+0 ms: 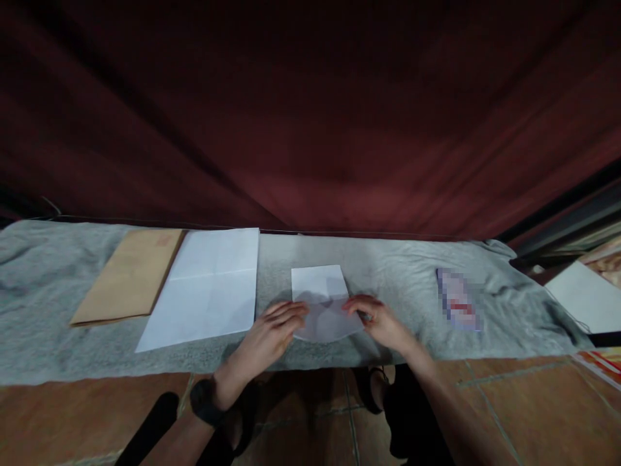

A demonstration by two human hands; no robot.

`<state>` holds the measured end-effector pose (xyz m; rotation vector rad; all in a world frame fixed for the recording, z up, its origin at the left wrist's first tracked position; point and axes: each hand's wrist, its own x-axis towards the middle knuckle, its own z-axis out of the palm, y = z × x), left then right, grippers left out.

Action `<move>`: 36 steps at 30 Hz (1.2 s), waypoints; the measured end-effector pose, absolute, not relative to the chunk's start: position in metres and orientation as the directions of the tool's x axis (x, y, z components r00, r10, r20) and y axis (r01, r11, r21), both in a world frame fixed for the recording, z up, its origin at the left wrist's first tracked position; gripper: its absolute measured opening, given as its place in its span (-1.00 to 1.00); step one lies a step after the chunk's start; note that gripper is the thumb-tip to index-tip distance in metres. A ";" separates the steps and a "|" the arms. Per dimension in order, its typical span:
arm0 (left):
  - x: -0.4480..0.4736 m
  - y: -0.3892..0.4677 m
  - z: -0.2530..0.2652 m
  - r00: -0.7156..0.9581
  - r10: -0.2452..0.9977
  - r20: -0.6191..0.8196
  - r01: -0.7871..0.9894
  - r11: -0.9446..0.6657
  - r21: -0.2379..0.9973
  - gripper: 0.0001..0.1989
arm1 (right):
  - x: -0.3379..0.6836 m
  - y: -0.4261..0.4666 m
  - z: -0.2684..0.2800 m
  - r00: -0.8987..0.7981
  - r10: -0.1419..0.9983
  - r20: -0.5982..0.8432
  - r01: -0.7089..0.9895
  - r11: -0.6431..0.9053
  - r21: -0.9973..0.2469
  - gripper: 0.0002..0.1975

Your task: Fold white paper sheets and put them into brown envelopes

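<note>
In front of me a small white sheet of paper (319, 281) lies on the grey cloth. Its near part looks like a greyer, slightly see-through flap (326, 323) with a curved front edge; whether this is a fold or a separate sheet, I cannot tell. My left hand (279, 327) has its fingers bent over the flap's left edge. At the right edge, my right hand (376, 320) pinches the flap between thumb and curled fingers. Both hands stay low, close to the cloth, with the fingertips a short way apart.
A large creased white sheet (213, 278) lies left of my hands, beside a brown envelope (130, 275). On the right is a blurred-out flat object (458, 301). The grey cloth (398, 272) covers a narrow bench before a dark red curtain (310, 129). Papers (589, 298) stand at far right.
</note>
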<state>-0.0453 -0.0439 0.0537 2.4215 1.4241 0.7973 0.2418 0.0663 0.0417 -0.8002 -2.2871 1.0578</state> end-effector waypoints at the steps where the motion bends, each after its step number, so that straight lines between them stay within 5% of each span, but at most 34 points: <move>1: -0.045 -0.046 0.049 0.422 0.860 0.286 0.746 -0.509 0.430 -0.61 | 0.244 0.062 0.038 -0.754 0.638 0.158 0.334 0.578 -0.745 -0.60; 5: -0.043 -0.050 0.039 0.507 0.848 0.156 0.737 -0.520 0.433 -0.61 | 0.246 0.052 0.037 -0.846 0.526 0.085 0.386 0.717 -0.581 -0.52; 8: -0.044 -0.049 0.036 0.470 0.868 0.158 0.713 -0.479 0.511 -0.70 | 0.248 0.053 0.038 -0.848 0.525 0.069 0.393 0.711 -0.583 -0.60; 12: -0.043 -0.044 0.030 0.259 0.952 0.163 0.686 -0.300 0.663 -0.75 | 0.251 0.061 0.034 -0.798 0.601 0.050 0.432 0.627 -0.649 -0.81; 19: -0.036 -0.020 0.022 -0.121 0.991 -0.058 0.487 0.111 0.867 -0.63 | 0.228 0.071 0.028 -0.554 0.826 -0.101 0.653 0.357 -0.668 -0.68; 32: -0.019 0.014 0.039 -0.401 0.908 -0.125 0.733 0.399 0.551 -0.73 | 0.191 0.083 0.042 -0.302 0.927 -0.221 0.929 0.233 -0.288 -0.65; 36: -0.019 0.020 0.039 -0.440 0.889 -0.126 0.722 0.433 0.539 -0.67 | 0.184 0.089 0.045 -0.261 0.939 -0.225 0.948 0.205 -0.245 -0.64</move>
